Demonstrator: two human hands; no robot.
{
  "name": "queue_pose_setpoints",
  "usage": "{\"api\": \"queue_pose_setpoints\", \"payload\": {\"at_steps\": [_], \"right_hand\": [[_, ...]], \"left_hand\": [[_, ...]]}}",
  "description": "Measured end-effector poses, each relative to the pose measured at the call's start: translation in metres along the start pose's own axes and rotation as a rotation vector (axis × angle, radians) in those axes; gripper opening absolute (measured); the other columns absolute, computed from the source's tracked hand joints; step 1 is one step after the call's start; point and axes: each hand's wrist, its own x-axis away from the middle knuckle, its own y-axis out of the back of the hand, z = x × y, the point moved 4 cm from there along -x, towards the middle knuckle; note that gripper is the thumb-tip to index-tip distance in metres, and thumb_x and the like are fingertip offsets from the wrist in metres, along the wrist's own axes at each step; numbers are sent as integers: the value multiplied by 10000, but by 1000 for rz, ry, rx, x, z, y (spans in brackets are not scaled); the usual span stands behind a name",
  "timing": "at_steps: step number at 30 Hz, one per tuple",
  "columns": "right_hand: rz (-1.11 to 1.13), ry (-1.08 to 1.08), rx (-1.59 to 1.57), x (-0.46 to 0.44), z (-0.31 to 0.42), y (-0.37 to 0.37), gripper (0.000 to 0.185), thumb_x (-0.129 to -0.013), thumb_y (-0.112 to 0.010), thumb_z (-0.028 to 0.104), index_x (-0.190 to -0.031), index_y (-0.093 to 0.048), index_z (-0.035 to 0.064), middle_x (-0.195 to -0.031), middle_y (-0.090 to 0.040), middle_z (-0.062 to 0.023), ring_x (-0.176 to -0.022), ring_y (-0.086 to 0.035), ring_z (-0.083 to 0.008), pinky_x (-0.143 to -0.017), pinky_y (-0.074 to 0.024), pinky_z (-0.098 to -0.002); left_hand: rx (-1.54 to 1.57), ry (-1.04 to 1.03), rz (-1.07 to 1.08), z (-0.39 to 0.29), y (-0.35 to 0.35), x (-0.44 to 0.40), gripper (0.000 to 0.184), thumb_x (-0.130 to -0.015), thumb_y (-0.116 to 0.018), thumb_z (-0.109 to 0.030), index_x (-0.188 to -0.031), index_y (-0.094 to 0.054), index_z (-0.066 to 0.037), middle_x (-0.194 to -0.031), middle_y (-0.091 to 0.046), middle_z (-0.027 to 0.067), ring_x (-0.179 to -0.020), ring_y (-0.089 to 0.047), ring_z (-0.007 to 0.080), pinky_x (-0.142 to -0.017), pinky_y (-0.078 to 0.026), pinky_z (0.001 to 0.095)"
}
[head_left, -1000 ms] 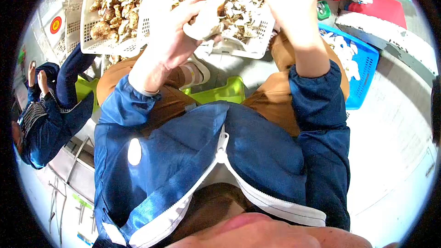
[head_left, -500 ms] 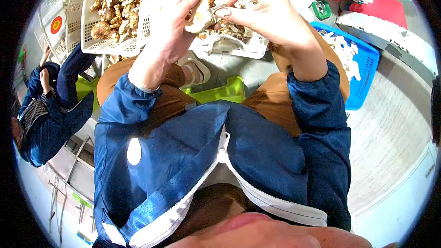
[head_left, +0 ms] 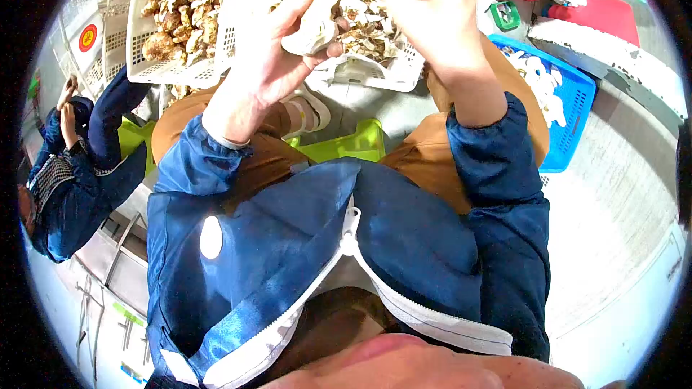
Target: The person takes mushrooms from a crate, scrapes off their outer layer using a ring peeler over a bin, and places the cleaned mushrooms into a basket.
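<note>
My left hand [head_left: 268,65] is closed around a pale, thick-stemmed mushroom [head_left: 316,29], its fingers wrapping the lower end. Up and to the right, clear of the mushroom, my right hand [head_left: 436,11] has its thumb and fingers drawn together near the top edge. Whatever is between those fingertips, if anything, I cannot make out in the glare. Below both hands, a white crate [head_left: 393,75] holds brownish mushroom trimmings [head_left: 367,29].
A white basket [head_left: 137,50] full of brown mushrooms [head_left: 189,11] stands at left. On the right is a blue basket [head_left: 577,115] with white pieces [head_left: 546,90]. A green stool [head_left: 353,144] is between my legs. A co-worker [head_left: 72,173] sits at far left.
My right hand has pulled away from the mushroom, up and to the right. The mushroom now stands more upright in my left hand, whose fingers have shifted around it.
</note>
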Motion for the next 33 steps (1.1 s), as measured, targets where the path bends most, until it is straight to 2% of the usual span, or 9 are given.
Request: {"api": "queue_pose_setpoints", "payload": {"at_steps": [4,7,8,14,16,21,26,28,33], "right_hand": [[-242,70,106,-9,-7,19,68,-844,-653,23,-886,-639,-28,-874,-642,-188,-825,-643,-343,-752,-510,-382],[-78,162,233,-7,13,26,78,-841,-667,35,-880,-639,-26,-905,-650,-174,-851,-642,-331,-757,-509,-379],[172,-191,-301,-3,-6,11,93,-841,-688,61,-853,-643,-20,-942,-656,-162,-893,-640,-314,-773,-510,-378],[345,99,-319,2,-1,-7,132,-837,-728,97,-805,-651,-5,-989,-647,-161,-929,-641,-304,-789,-515,-373],[328,120,-297,3,-1,-8,131,-836,-730,99,-811,-653,-4,-996,-647,-156,-922,-644,-303,-783,-516,-374],[273,172,-204,4,5,-9,103,-847,-712,91,-847,-664,0,-946,-661,-160,-849,-663,-295,-744,-522,-372],[205,43,23,13,3,-18,114,-841,-717,109,-919,-702,26,-955,-732,-100,-855,-701,-233,-789,-555,-341],[176,-28,20,11,7,-14,108,-849,-708,101,-909,-692,12,-933,-710,-130,-838,-691,-260,-766,-545,-351],[-86,-38,-44,-3,-12,6,101,-865,-661,63,-909,-664,-28,-814,-665,-194,-759,-673,-311,-706,-530,-368]], "left_hand": [[96,-26,-136,0,-3,1,418,-1026,-582,-355,-1299,-594,-39,-1116,-688,137,-934,-691,254,-763,-593,350],[-53,-135,-189,-7,11,0,399,-1021,-598,-294,-1340,-587,-55,-1175,-674,108,-1030,-665,214,-840,-578,400],[-64,-161,-207,-8,6,0,399,-1020,-600,-286,-1346,-585,-57,-1191,-669,100,-1054,-656,203,-857,-574,405],[-153,-248,-175,-9,-5,-7,349,-982,-635,-148,-1314,-609,-44,-1259,-637,106,-1139,-628,210,-949,-534,338],[-806,-430,-219,-12,-2,-6,442,-1017,-554,-209,-1420,-500,-35,-1331,-608,103,-1176,-627,200,-967,-540,361],[-653,-421,-295,-10,-9,-5,479,-791,-720,116,-1252,-640,14,-1277,-598,149,-1156,-616,251,-961,-520,320],[-489,-355,-129,-8,-13,-1,403,-840,-719,38,-1237,-654,8,-1283,-598,132,-1173,-608,238,-952,-527,327],[-845,-393,-239,-10,-9,-2,385,-898,-701,-59,-1271,-632,4,-1286,-598,118,-1175,-610,229,-946,-535,348],[-141,-187,-252,1,1,-1,458,-987,-631,-258,-1393,-541,-65,-1297,-607,79,-1133,-631,212,-937,-542,392]]}}
